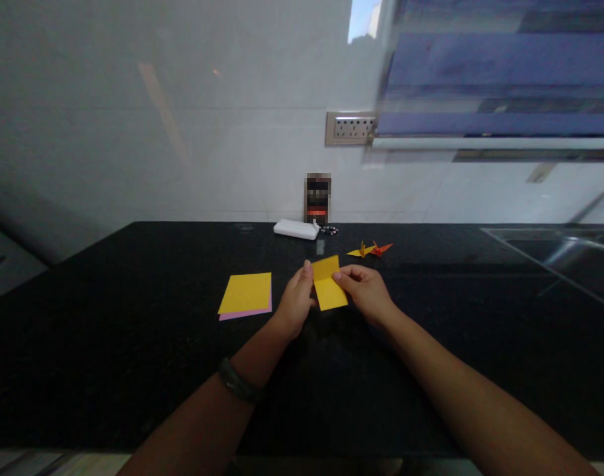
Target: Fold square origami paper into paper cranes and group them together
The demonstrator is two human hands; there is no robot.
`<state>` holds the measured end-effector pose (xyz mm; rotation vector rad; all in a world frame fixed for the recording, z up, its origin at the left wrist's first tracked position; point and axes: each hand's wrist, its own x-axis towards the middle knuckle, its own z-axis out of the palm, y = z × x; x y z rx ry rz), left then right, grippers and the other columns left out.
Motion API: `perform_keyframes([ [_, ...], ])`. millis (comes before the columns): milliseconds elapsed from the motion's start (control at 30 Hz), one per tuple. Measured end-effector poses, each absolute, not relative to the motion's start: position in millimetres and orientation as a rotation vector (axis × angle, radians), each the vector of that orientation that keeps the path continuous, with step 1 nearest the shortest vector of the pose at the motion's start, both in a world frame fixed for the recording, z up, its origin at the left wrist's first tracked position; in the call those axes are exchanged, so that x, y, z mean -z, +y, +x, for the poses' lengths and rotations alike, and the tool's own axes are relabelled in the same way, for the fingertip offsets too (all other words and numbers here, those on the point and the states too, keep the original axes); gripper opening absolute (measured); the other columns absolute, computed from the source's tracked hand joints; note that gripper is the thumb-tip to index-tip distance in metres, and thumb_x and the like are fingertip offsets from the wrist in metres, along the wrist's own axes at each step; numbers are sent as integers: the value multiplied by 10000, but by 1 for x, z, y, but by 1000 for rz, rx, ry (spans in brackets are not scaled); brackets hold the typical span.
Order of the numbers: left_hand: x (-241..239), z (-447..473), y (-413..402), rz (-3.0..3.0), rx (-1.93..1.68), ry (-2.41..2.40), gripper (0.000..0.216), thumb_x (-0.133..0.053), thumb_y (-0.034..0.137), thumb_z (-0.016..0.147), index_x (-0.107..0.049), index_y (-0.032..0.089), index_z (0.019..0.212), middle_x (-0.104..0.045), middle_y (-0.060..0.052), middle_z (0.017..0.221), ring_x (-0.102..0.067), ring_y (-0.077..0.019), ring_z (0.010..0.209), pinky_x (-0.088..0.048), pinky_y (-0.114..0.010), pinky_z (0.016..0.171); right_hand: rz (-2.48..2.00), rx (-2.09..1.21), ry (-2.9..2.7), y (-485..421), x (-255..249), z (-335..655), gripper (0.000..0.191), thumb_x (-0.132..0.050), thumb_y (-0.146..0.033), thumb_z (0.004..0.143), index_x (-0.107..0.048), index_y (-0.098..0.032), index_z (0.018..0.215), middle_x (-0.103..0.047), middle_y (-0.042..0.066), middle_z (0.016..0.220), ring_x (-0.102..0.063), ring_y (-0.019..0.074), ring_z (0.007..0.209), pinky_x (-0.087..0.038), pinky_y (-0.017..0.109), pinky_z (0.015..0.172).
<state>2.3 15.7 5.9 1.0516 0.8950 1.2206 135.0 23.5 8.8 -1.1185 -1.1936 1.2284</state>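
Note:
A yellow paper sheet (329, 287), bent across its middle, is held just above the black countertop (133, 330). My left hand (296, 301) pinches its left edge with the thumb pointing up. My right hand (364, 291) pinches its right edge between thumb and fingers. To the left lies a flat stack of square paper (246, 294), yellow on top with pink showing beneath.
Two folded paper cranes, a yellow crane (361, 251) and an orange crane (382, 249), sit behind my hands. A white case (296, 229) and a dark upright box (317, 198) stand near the wall. A sink (554, 254) is at the right, a wall socket (350, 128) above.

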Motion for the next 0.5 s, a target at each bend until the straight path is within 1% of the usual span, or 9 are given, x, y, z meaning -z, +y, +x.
perform_keyframes([
  [67,-10,3,13,1070,-1183,863,424,-515,517,710,-567,136,888,-635,-58,759,-590,-155,653,-439,-255,568,-1110,-1232,-1144,23,-10,135,199,-662,-329,604,-602,-150,668,-603,-8,609,-521,103,513,-413,249,525],
  [167,-12,4,12,1043,-1181,837,348,-658,365,633,-587,119,869,-660,-71,809,-610,-168,698,-459,-281,654,-1080,-1275,-1135,21,-11,135,204,-660,-340,607,-598,-150,651,-597,-12,592,-509,99,498,-397,242,507],
  [233,-11,4,12,997,-1184,822,334,-676,311,618,-597,115,876,-667,-79,830,-617,-180,725,-463,-310,702,-1060,-1297,-1151,21,-11,135,198,-649,-339,618,-597,-152,653,-590,-15,586,-500,96,491,-381,234,491],
  [300,-10,4,13,967,-1170,819,318,-674,285,619,-604,112,877,-671,-82,820,-622,-189,728,-465,-332,718,-1044,-1303,-1155,21,-12,135,178,-643,-318,620,-597,-156,675,-578,-22,579,-484,88,477,-359,222,470],
  [367,-8,3,13,958,-1157,827,305,-671,266,621,-608,110,876,-674,-80,797,-625,-190,714,-469,-332,705,-1035,-1304,-1147,22,-12,135,162,-640,-288,613,-594,-160,701,-567,-30,573,-465,78,457,-339,213,449],
  [500,-7,2,14,968,-1148,827,290,-657,251,631,-610,104,877,-673,-72,755,-623,-171,659,-469,-285,629,-1046,-1303,-1175,23,-11,136,153,-627,-265,607,-583,-159,709,-551,-34,552,-434,67,426,-323,210,427],
])
